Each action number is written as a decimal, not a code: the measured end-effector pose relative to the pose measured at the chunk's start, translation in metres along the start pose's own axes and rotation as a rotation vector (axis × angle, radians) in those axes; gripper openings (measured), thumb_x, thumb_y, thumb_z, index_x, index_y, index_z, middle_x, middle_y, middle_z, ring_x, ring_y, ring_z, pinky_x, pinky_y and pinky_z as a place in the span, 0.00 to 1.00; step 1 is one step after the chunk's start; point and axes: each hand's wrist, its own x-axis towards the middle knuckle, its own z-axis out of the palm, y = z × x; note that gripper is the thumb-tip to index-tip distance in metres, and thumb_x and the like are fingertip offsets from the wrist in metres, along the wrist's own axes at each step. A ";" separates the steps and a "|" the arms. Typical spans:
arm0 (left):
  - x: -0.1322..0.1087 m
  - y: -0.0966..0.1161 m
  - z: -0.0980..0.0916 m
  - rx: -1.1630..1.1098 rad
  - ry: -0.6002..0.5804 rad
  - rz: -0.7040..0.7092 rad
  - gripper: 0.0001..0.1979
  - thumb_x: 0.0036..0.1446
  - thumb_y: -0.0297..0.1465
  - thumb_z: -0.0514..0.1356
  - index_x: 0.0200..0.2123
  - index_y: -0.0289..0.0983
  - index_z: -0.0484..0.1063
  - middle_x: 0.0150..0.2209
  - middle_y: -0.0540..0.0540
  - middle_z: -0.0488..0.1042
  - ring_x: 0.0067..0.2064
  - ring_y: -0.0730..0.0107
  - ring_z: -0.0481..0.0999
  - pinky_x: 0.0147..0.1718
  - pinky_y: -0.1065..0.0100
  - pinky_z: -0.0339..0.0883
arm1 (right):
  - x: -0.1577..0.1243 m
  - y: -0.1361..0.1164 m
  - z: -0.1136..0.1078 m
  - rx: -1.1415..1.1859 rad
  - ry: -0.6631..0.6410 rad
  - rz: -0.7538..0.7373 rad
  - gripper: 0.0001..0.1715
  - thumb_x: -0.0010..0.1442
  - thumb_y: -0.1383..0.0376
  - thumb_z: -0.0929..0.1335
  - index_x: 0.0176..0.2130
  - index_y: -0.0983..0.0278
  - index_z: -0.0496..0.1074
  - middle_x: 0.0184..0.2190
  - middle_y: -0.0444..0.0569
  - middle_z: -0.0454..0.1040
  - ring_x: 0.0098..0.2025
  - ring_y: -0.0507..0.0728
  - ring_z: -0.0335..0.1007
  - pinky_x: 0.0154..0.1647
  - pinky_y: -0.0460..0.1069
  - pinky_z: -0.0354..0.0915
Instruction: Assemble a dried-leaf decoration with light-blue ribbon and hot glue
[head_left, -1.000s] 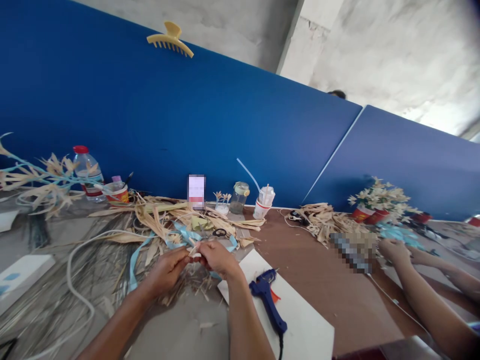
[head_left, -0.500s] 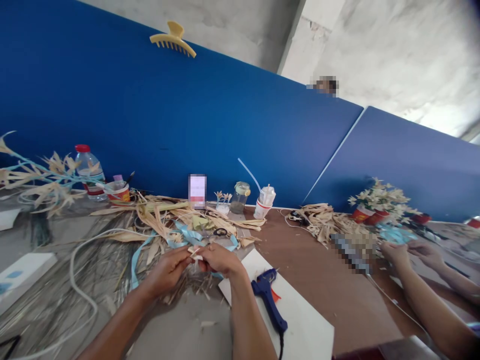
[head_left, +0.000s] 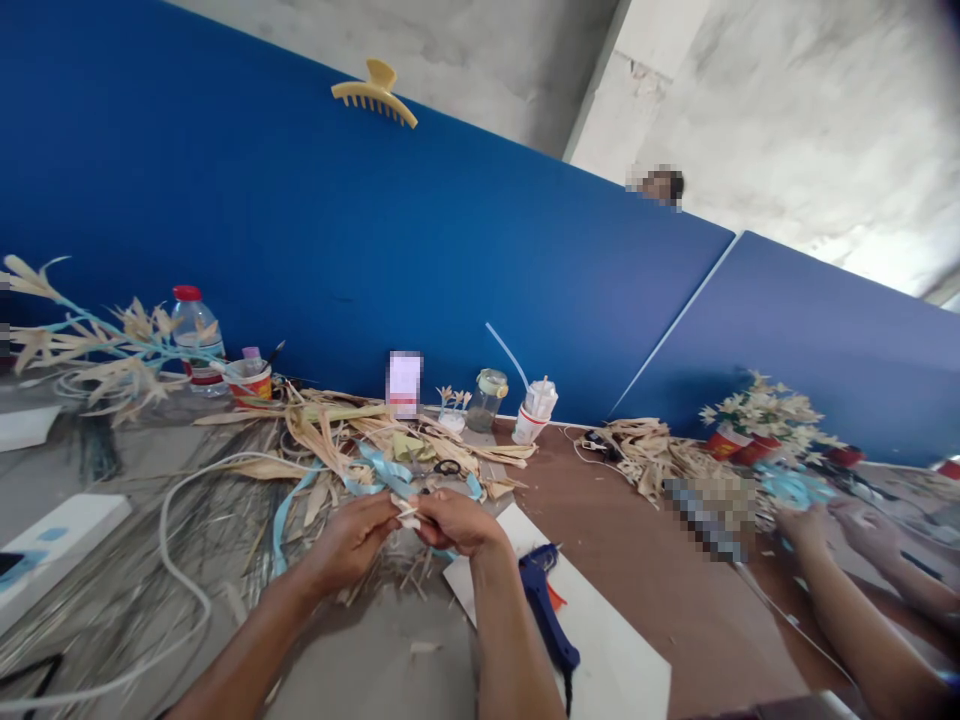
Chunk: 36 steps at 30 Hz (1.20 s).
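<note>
Both my hands meet over the table, pinching a small pale piece of corn husk [head_left: 406, 511] between them. My left hand [head_left: 358, 537] has its fingers closed on the husk's left side. From the right, my right hand [head_left: 455, 522] grips the same piece with thumb and fingers. The fingers partly hide its shape. Just beyond the hands lie light-blue ribbon [head_left: 386, 466], dark-handled scissors [head_left: 447, 467] and a heap of dried husks [head_left: 330, 420]. A blue glue gun [head_left: 549, 610] rests on a white board [head_left: 622, 650] beside my right forearm.
A white power strip [head_left: 64, 545] and its cable [head_left: 176, 570] lie at left. Along the blue partition [head_left: 300, 230] stand a bottle [head_left: 199, 345], a red cup [head_left: 250, 385], a phone [head_left: 405, 385], a glass jar [head_left: 487, 400] and a straw cup [head_left: 534, 415]. Another person's hands [head_left: 806, 530] work at right.
The view has shifted slightly, so everything sits a little farther right and lower. My hands still hold the husk piece, more of which shows between the fingers.
</note>
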 end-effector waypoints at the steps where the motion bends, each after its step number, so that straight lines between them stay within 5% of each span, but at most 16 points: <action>1: 0.000 0.000 0.000 0.011 0.007 0.005 0.12 0.60 0.30 0.50 0.34 0.37 0.74 0.33 0.44 0.75 0.36 0.67 0.72 0.37 0.69 0.64 | -0.001 -0.001 0.000 0.000 -0.010 -0.004 0.32 0.55 0.49 0.62 0.09 0.61 0.57 0.05 0.38 0.49 0.11 0.46 0.38 0.14 0.45 0.35; 9: -0.001 -0.008 0.000 0.126 0.034 0.034 0.13 0.60 0.28 0.50 0.25 0.36 0.69 0.26 0.47 0.70 0.31 0.70 0.69 0.31 0.70 0.61 | -0.009 0.001 -0.011 0.152 0.011 -0.082 0.33 0.53 0.46 0.62 0.09 0.62 0.56 0.06 0.38 0.48 0.12 0.46 0.39 0.15 0.45 0.36; 14: -0.002 -0.024 0.004 0.199 0.225 -0.040 0.12 0.60 0.30 0.50 0.27 0.36 0.69 0.27 0.46 0.70 0.32 0.67 0.70 0.32 0.69 0.62 | -0.009 0.002 -0.019 0.535 0.190 -0.235 0.30 0.50 0.42 0.65 0.17 0.63 0.60 0.12 0.36 0.50 0.14 0.45 0.38 0.17 0.44 0.39; 18: -0.003 -0.031 0.006 0.281 0.308 -0.067 0.12 0.61 0.31 0.49 0.31 0.37 0.70 0.28 0.45 0.70 0.32 0.67 0.69 0.32 0.68 0.62 | 0.003 0.001 -0.002 0.646 0.152 -0.165 0.26 0.46 0.45 0.69 0.21 0.65 0.64 0.14 0.36 0.54 0.15 0.44 0.39 0.17 0.44 0.41; 22: -0.003 -0.033 0.007 0.321 0.330 -0.073 0.11 0.60 0.30 0.50 0.31 0.36 0.70 0.28 0.45 0.70 0.32 0.66 0.69 0.33 0.67 0.62 | 0.016 0.000 0.020 0.664 0.147 -0.096 0.24 0.45 0.48 0.70 0.22 0.66 0.66 0.14 0.36 0.57 0.14 0.43 0.40 0.16 0.43 0.41; 26: -0.004 -0.032 0.007 0.322 0.327 -0.081 0.11 0.60 0.29 0.49 0.31 0.36 0.71 0.29 0.44 0.71 0.33 0.65 0.70 0.34 0.66 0.62 | 0.025 0.000 0.030 0.628 0.284 -0.074 0.22 0.43 0.49 0.71 0.23 0.65 0.65 0.14 0.35 0.58 0.13 0.43 0.41 0.14 0.42 0.40; 36: -0.002 -0.033 0.009 0.263 0.298 -0.116 0.11 0.60 0.30 0.50 0.28 0.37 0.69 0.26 0.47 0.67 0.29 0.69 0.67 0.31 0.69 0.60 | 0.030 0.006 0.038 0.322 0.502 -0.197 0.11 0.41 0.62 0.71 0.25 0.64 0.66 0.15 0.35 0.59 0.17 0.45 0.49 0.18 0.43 0.48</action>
